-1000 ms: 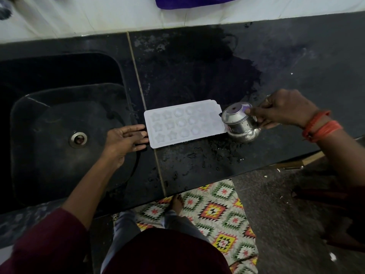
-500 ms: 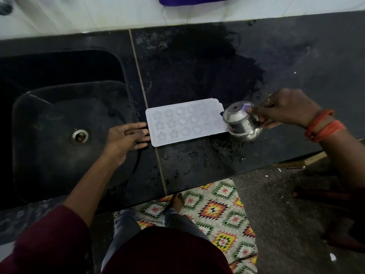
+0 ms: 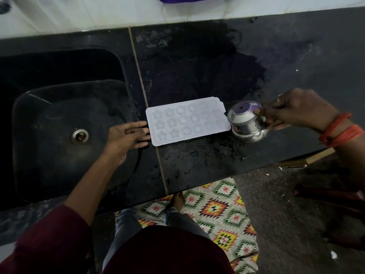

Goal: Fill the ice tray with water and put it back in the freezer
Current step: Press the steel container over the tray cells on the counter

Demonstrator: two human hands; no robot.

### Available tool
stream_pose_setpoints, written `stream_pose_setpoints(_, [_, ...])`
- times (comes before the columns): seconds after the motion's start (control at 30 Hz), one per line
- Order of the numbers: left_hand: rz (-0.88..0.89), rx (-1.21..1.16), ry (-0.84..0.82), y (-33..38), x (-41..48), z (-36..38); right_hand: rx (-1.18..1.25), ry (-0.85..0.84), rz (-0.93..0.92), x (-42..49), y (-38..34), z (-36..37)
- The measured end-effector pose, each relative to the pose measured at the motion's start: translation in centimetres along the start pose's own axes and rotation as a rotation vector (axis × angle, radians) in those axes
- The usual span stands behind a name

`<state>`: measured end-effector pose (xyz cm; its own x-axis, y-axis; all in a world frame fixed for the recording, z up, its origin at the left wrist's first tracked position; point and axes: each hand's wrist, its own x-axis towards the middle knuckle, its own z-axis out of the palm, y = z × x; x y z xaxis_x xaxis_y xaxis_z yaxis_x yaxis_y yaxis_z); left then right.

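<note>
Head view, looking down. The white ice tray [image 3: 187, 120] lies flat on the black stone table [image 3: 197, 62], just right of the seam that borders the sink [image 3: 49, 119]. Its pockets are star-shaped and round. We cannot tell how many hold water.

The left hand [image 3: 126, 135] reaches over the sink's right edge. Its grip is spread, the fingers straight, with the fingertips [image 3: 145, 131] against the tray's left short edge.

The right hand [image 3: 296, 111] holds a small steel pot [image 3: 246, 123] at the tray's right end. Its grip is closed on the pot, thumb on the rim and the other fingers curled round the far side. The pot leans with its mouth toward the tray and its lip at the tray's right edge. We cannot tell whether its belly rests on the table.

There are red thread bands [image 3: 339, 131] at the right wrist. Water droplets [image 3: 207, 153] are scattered on the table in front of the tray, and a darker wet patch [image 3: 197, 80] spreads behind it. A steel drain [image 3: 79, 136] sits in the sink floor. Below the table edge, a bare foot [image 3: 178, 200] stands on a patterned mat [image 3: 227, 214].
</note>
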<state>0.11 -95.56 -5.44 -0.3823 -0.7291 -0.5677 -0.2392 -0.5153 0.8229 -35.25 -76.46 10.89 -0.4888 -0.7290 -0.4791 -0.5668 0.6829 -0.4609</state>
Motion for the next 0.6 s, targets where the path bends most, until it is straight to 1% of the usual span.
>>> stream_pose_setpoints(0.27, [-0.001,0.008,-0.003,0.11,0.05,0.20,-0.040,-0.001,0.012,-0.58,-0.20,0.09])
stream_pose_setpoints(0.6, [0.006,0.025,-0.007,0.13,-0.03,0.39,-0.035,-0.014,0.009,-0.70,0.01,0.32])
